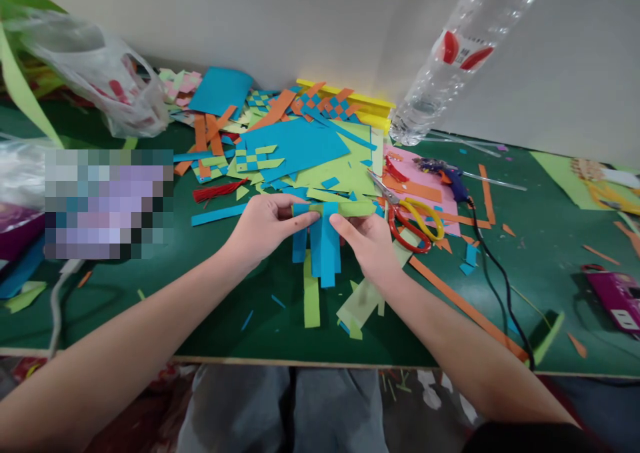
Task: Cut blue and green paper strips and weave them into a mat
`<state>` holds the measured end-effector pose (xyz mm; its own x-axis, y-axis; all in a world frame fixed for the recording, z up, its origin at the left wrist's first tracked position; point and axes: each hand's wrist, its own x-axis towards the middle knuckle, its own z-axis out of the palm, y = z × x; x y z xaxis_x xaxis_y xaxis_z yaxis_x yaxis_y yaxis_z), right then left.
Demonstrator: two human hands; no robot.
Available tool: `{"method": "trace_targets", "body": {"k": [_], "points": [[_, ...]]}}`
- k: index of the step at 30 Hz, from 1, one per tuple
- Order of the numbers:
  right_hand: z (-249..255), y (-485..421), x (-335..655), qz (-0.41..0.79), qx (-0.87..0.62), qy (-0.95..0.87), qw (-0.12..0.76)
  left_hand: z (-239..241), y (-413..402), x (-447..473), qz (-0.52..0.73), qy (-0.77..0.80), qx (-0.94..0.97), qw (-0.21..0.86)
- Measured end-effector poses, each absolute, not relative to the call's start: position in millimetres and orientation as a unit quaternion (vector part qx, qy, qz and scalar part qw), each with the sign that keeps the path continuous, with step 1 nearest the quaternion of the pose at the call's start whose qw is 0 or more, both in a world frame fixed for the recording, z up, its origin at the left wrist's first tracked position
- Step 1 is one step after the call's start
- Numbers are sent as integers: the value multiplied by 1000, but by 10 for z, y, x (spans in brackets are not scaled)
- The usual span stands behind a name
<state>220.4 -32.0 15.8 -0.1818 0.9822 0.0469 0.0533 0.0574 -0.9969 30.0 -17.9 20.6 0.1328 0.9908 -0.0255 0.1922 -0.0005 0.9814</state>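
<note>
Between my two hands a piece of paper strips (329, 246) is held above the table: several blue strips hang down from a light green strip (357, 209) lying crosswise. My left hand (265, 223) pinches its left end, thumb in front and fingers behind. At the right, my right hand (367, 239) grips the green strip the same way, its thumb beside a blue strip. Below lies a loose green strip (311, 299). Scissors (413, 223) with red and yellow handles rest just right of my right hand. Blue paper sheets (295, 146) and woven paper pieces lie beyond.
A clear plastic bottle (450, 59) stands at the back right. A glue gun (450, 179) trails a black cable towards the front edge. To the left are a white plastic bag (110, 79) and a pixelated device (107, 203) with a cable. Paper scraps litter the green table (210, 326).
</note>
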Motion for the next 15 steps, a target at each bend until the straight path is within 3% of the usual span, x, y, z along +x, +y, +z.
{"method": "trace_targets", "body": {"k": [15], "points": [[92, -290, 2247, 520, -458, -559, 454, 252, -204, 295, 388, 517, 637, 420]]}}
